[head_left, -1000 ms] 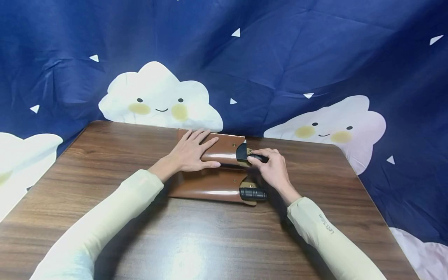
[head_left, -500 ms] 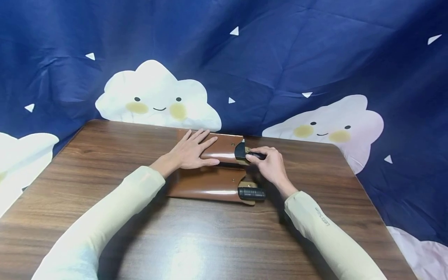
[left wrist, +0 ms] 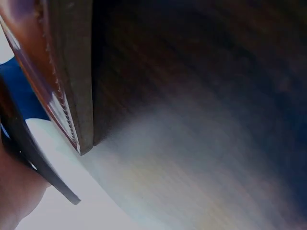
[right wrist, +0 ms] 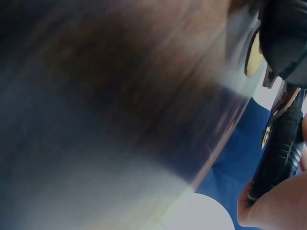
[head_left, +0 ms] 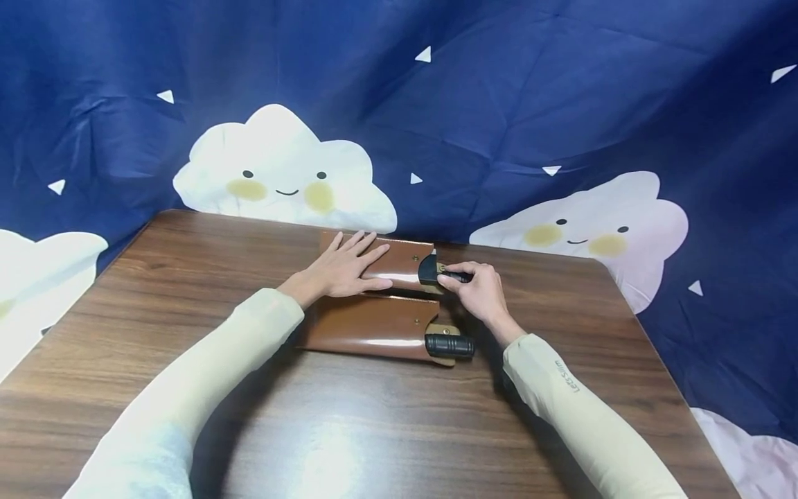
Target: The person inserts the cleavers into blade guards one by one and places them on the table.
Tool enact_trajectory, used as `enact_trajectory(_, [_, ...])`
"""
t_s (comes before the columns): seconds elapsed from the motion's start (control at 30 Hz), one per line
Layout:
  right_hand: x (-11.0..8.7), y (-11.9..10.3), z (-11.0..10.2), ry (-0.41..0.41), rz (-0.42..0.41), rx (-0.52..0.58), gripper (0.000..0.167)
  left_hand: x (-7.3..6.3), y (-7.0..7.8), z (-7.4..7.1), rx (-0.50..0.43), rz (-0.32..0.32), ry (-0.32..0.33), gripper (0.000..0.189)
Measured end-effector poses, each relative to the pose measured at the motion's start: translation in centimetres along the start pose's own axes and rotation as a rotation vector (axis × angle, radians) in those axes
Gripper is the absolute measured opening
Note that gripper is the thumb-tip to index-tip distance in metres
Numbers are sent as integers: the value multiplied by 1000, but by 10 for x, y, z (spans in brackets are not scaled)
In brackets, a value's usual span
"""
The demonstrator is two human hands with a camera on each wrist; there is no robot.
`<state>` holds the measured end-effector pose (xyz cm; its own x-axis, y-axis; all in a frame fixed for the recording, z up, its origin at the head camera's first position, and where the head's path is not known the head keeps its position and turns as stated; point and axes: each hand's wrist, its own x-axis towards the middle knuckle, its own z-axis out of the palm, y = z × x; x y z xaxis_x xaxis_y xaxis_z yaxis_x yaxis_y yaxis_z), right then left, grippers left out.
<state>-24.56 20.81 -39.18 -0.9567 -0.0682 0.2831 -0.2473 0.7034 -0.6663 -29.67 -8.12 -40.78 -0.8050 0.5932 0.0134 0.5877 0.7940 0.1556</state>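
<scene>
In the head view, two brown leather sheaths lie side by side at the table's far side, their mouths facing right. My left hand [head_left: 346, 269] rests spread over the far sheath [head_left: 404, 267], palm down. A ribbed black handle [head_left: 460, 276] sticks out of that sheath's mouth, and a flat dark part fills the notch behind it. My right hand [head_left: 485, 290] pinches this handle between thumb and fingers; the right wrist view shows the handle [right wrist: 280, 148] close up. From the near sheath [head_left: 364, 326] juts a similar black handle [head_left: 450, 345], with no hand on it.
Both sheaths lie on a brown wood-grain table [head_left: 399, 430]. Its far edge runs just behind the far sheath. A dark blue curtain [head_left: 449, 118] with smiling clouds hangs beyond. In the left wrist view, the near sheath's stitched edge [left wrist: 62, 96] stands close by.
My left hand and forearm have shifted slightly right and away, baring more of the near sheath. The right hand keeps its pinch on the far handle, which has barely moved.
</scene>
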Motion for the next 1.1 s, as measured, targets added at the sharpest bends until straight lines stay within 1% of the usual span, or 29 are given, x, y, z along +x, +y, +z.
enact_trajectory(0.13, [5, 1, 2, -9, 26, 17, 28, 4, -3, 0, -5, -7, -26, 88])
enact_trajectory(0.37, [9, 4, 7, -60, 71, 27, 29, 6, -5, 2, -64, -28, -82, 86])
enact_trajectory(0.5, [11, 6, 7, -61, 84, 35, 28, 8, -6, 2, -72, -29, -101, 87])
enact_trajectory(0.6, [14, 9, 6, -64, 92, 39, 28, 11, -5, 1, -72, -36, -116, 88])
enact_trajectory(0.83, [21, 17, 3, -102, 132, 46, 30, 21, -3, 3, -68, -41, -151, 87])
enact_trajectory(1.0, [21, 21, 5, -124, 142, 59, 29, 22, -3, 7, -71, -42, -174, 87])
enact_trajectory(1.1, [22, 22, 6, -148, 142, 75, 29, 23, -4, 6, -68, -42, -192, 87])
